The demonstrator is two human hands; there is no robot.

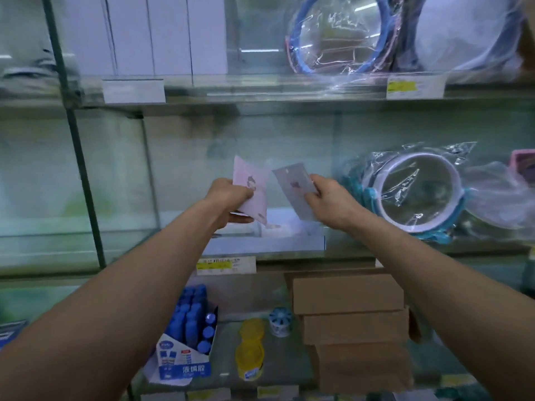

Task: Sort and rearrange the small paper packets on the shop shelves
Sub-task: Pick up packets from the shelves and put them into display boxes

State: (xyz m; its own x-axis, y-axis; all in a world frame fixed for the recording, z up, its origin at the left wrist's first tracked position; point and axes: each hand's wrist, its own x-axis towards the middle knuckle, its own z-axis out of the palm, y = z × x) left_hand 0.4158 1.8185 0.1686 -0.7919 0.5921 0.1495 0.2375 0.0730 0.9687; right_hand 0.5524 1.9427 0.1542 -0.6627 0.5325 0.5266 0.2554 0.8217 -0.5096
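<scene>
My left hand [230,202] pinches a pink paper packet [251,180] with a small figure printed on it, held upright in front of the middle glass shelf. To its right, my right hand [330,199] grips a pale grey-lilac packet [292,185], tilted to the left. The two packets are close together but apart. Below both hands a shallow white-and-blue box [278,241] sits on the glass shelf [289,254], with more pale packets blurred inside it.
Plastic-wrapped round hoops [417,192] lie right of my right hand; more hoops [338,39] and white boxes [162,36] stand on the upper shelf. Below are stacked cardboard boxes [347,293], a carton of blue bottles [191,328] and yellow tubs [250,354]. A green upright post [81,169] stands left.
</scene>
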